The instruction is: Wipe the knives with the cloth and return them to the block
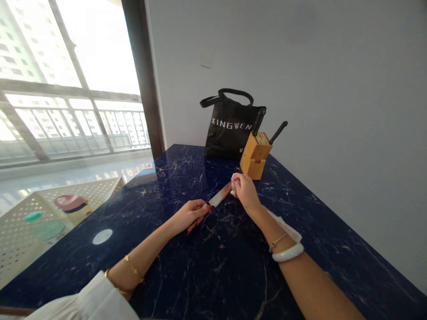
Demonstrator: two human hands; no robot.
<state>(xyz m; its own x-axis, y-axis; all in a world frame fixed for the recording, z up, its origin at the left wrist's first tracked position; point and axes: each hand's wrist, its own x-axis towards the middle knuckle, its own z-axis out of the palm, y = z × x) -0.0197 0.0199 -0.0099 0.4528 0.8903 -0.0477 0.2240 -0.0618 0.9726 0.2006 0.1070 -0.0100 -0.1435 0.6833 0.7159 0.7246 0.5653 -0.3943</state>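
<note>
My left hand is closed around the dark handle of a kitchen knife, whose blade points away and to the right above the dark blue marbled table. At the tip end of the blade, my right hand pinches a crumpled white tissue against the metal. Just beyond my right hand stands a wooden knife block with two black-handled knives in it. Partly under my right forearm lies a flat white sheet, perhaps paper or cloth.
Behind the knife block is a black tote bag with white lettering, near the grey wall. A white round disc lies at the table's left. Beside that edge, a perforated cream basket holds a pink-lidded item and a green-capped bottle.
</note>
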